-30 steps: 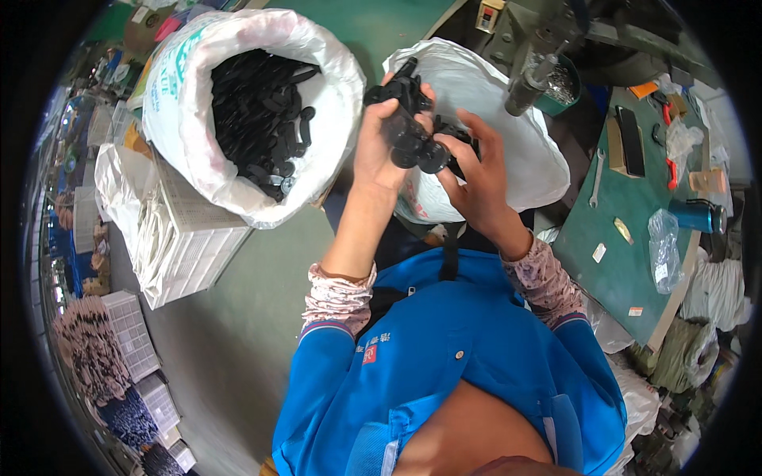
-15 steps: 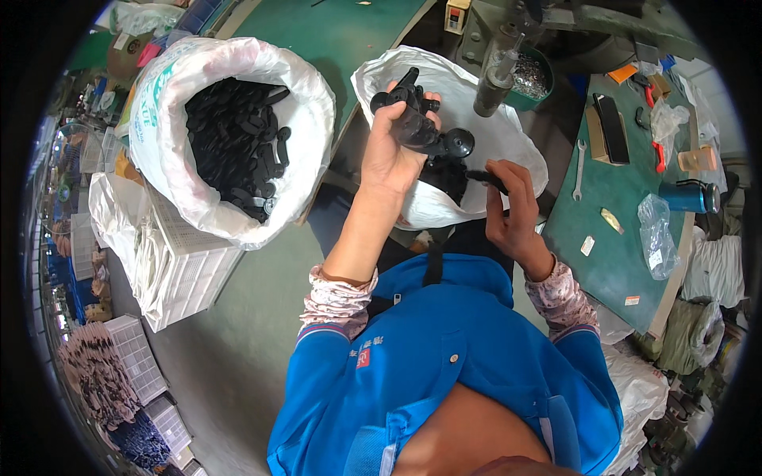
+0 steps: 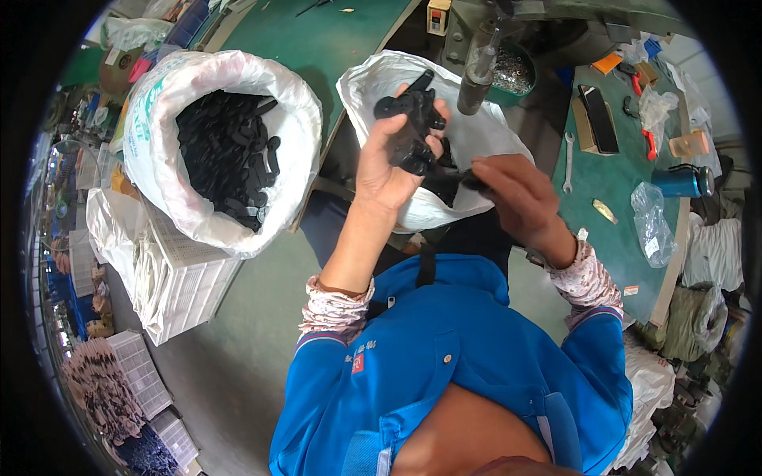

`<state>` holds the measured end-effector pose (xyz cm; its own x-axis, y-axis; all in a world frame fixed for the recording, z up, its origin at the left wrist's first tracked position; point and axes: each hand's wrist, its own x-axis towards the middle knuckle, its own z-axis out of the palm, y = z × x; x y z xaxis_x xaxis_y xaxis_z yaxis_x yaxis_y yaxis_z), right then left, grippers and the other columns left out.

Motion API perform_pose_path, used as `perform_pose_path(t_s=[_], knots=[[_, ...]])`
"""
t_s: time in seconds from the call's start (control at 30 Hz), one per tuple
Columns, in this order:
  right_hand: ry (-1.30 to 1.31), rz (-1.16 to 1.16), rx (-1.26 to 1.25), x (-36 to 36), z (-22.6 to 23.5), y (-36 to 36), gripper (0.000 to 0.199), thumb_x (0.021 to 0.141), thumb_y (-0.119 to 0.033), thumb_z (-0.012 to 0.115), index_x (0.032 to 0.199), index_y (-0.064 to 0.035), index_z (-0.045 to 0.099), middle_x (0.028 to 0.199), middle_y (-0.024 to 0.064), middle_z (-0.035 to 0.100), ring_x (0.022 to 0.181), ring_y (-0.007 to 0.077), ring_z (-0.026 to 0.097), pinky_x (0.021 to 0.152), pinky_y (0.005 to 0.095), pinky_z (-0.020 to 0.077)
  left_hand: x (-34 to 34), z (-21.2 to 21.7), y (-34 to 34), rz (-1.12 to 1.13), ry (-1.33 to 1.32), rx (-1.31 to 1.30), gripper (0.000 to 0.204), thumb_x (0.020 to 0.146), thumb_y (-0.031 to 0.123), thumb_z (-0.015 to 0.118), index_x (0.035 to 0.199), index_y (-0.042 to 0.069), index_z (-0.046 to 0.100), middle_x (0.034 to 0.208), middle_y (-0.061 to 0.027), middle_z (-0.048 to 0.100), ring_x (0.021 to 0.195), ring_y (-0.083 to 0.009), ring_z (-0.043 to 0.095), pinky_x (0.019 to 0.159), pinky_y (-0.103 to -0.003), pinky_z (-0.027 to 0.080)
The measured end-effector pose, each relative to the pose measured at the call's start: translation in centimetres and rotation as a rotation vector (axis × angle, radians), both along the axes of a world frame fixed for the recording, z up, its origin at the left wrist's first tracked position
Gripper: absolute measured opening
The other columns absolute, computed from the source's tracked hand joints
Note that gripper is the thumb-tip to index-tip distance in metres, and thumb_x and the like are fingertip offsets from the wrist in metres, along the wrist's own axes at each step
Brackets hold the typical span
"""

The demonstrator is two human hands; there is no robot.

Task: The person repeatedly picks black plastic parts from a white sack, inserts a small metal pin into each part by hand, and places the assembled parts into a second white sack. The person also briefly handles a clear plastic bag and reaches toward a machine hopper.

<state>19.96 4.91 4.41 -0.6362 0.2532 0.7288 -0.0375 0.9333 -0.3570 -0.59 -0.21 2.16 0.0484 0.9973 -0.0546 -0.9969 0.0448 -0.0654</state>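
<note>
My left hand (image 3: pixel 385 170) is closed, palm up, around a cluster of black plastic parts (image 3: pixel 414 119) with rounded ends. It sits over the near left side of an open white sack (image 3: pixel 468 131) in front of me. Just to its right, my right hand (image 3: pixel 520 198) has its fingers pinched on a dark piece at the sack's near rim. That piece is mostly covered by the fingers, so its full shape cannot be made out. More black parts (image 3: pixel 440 184) lie inside the sack, below and between both hands.
A large white sack (image 3: pixel 298 159) full of black parts (image 3: pixel 226 151) stands on the left, beside a white plastic crate (image 3: pixel 190 278). A machine post (image 3: pixel 476 75) rises over the front sack. The right green bench (image 3: pixel 591 230) holds a wrench (image 3: pixel 568 163), phone (image 3: pixel 599 119) and blue flask (image 3: pixel 683 181).
A round-ended black part that jutted from my left hand toward the right no longer sticks out there. My right hand has turned, its back now upward, with the forearm farther right.
</note>
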Motion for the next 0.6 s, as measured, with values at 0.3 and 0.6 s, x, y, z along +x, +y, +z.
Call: perform_pose_path(t_s=[0.3,0.6], knots=[[0.104,-0.192,-0.804,-1.2,5.5,7.1,0.028,0.088,-0.011,0.061,0.115,-0.0034,0.064,0.088,0.0052,0.065,0.078,0.0085,0.061,0.062,0.0211,0.0501,-1.0,-0.8,-1.0,0.124,0.571,-0.068,0.066,0.078,0.013,0.062,0.139,0.015,0.036,0.117,-0.0188,0.055,0.099,-0.0319,0.06,0.062,-0.034,0.055],[-0.112,-0.138,-0.988,-3.4,6.9,12.4,0.025,0.092,-0.021,0.061,0.098,0.0033,0.063,0.068,0.0083,0.062,0.045,0.0079,0.049,0.041,0.0198,0.0381,-0.8,-0.1,-1.5,0.095,0.725,-0.03,0.068,0.077,0.01,0.062,0.139,0.007,0.035,0.108,-0.0178,0.055,0.092,-0.0298,0.064,0.055,-0.033,0.06]])
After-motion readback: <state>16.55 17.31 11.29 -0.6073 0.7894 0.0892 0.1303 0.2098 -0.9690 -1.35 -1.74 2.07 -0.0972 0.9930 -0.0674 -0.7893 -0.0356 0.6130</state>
